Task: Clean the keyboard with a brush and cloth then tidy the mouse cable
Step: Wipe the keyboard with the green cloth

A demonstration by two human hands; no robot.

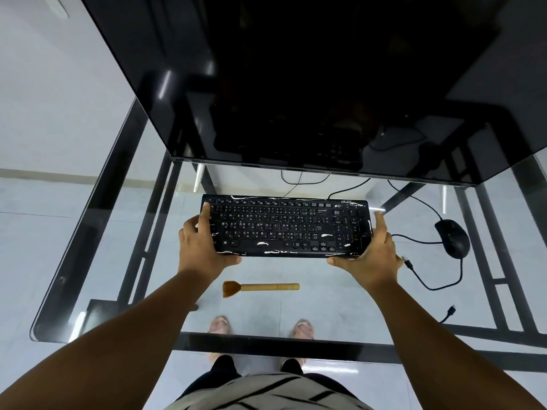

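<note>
A black keyboard [285, 227] with white smears and flecks on its keys and edges lies across the middle of a glass desk. My left hand [204, 247] grips its left end, thumb under the front edge. My right hand [370, 255] grips its right end the same way. A small brush [260, 287] with a wooden handle and brown bristles lies on the glass just in front of the keyboard, bristles to the left. A black mouse [453, 238] sits to the right, and its cable [438, 284] loops loosely beside it with the USB plug [408, 264] free. No cloth is in view.
A large dark monitor [325, 84] overhangs the back of the desk. The glass desk [88, 232] has a black metal frame beneath, and my feet show through it. Another loose cable end [450, 312] lies at the right front. Cables trail behind the keyboard.
</note>
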